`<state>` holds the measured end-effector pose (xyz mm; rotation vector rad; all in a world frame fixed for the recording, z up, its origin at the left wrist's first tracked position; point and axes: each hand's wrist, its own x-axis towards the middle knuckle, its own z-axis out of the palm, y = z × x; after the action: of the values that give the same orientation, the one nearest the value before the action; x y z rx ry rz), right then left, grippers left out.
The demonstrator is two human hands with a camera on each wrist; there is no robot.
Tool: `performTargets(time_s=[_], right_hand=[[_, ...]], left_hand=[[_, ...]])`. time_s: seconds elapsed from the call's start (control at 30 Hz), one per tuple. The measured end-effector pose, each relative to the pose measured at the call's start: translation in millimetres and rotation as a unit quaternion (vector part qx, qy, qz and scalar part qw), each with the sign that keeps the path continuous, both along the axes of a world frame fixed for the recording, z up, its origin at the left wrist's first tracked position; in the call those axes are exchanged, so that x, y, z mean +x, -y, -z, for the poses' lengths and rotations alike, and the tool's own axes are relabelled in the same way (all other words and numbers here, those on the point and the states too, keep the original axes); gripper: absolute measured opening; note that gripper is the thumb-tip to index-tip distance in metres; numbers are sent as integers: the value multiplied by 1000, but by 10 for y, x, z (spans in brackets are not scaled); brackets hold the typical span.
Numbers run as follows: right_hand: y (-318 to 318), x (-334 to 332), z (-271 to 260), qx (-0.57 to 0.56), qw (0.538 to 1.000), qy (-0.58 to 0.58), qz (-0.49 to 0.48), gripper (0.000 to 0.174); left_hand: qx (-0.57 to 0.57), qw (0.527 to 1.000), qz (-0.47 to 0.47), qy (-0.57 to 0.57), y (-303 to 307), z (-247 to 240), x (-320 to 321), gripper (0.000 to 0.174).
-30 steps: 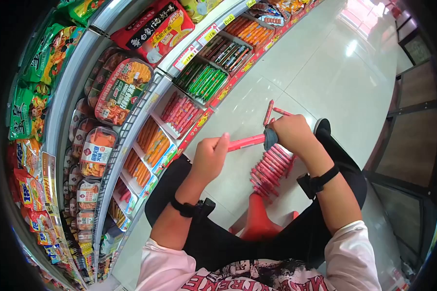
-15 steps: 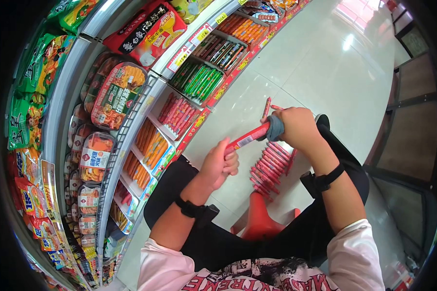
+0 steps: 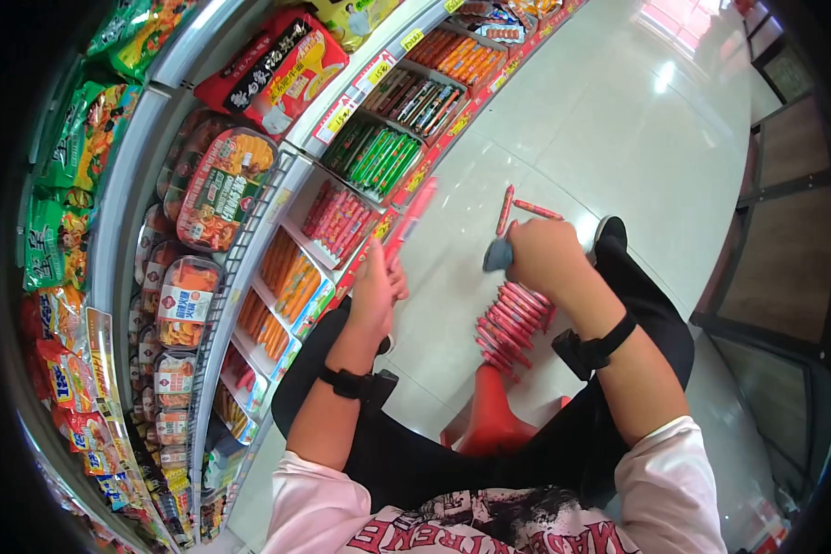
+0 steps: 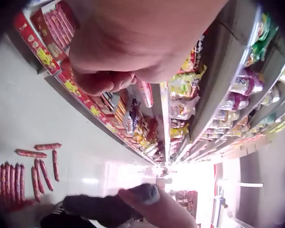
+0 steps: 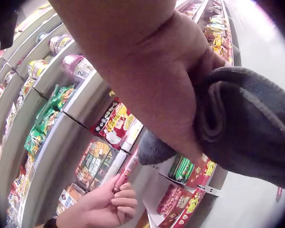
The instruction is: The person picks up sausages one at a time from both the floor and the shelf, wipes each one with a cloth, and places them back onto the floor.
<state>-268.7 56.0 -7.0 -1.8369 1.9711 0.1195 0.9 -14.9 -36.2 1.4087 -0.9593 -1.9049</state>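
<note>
My left hand (image 3: 380,282) grips the lower end of a red sausage stick (image 3: 412,214) and holds it up beside the shelf's front edge. The left wrist view shows the stick (image 4: 145,93) under the curled fingers. My right hand (image 3: 546,254) is closed around a grey cloth (image 3: 497,256), a short way right of the stick and not touching it. In the right wrist view the cloth (image 5: 249,130) fills the palm, with the left hand (image 5: 109,202) and stick (image 5: 127,173) below it.
A row of red sausage sticks (image 3: 512,321) lies side by side beyond a red stool (image 3: 489,417), with two loose ones (image 3: 526,208) farther out on the tiled floor. The shelf's divided bins hold pink (image 3: 341,217), green (image 3: 383,152) and orange (image 3: 291,268) sticks.
The left hand has pulled the stick out of the cloth and swung it up and left to the shelf. The right hand kept the cloth and barely moved.
</note>
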Motion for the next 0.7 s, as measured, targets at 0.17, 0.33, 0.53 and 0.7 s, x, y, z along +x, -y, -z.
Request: performTargets(time_s=[0.17, 0.33, 0.53, 0.7], right_hand=[[1, 176, -8, 130, 985, -52, -98, 19], [0, 279, -119, 102, 991, 24, -84, 18], [-55, 264, 168, 100, 991, 29, -88, 16], [-75, 270, 255, 176, 978, -8, -109, 19]], left_hand=[[-23, 991, -28, 126, 325, 381, 450, 48], [5, 973, -25, 231, 806, 847, 969, 44], [-238, 818, 125, 508, 1648, 1916, 1810, 45], [-149, 871, 118, 453, 1786, 2211, 1843, 36]])
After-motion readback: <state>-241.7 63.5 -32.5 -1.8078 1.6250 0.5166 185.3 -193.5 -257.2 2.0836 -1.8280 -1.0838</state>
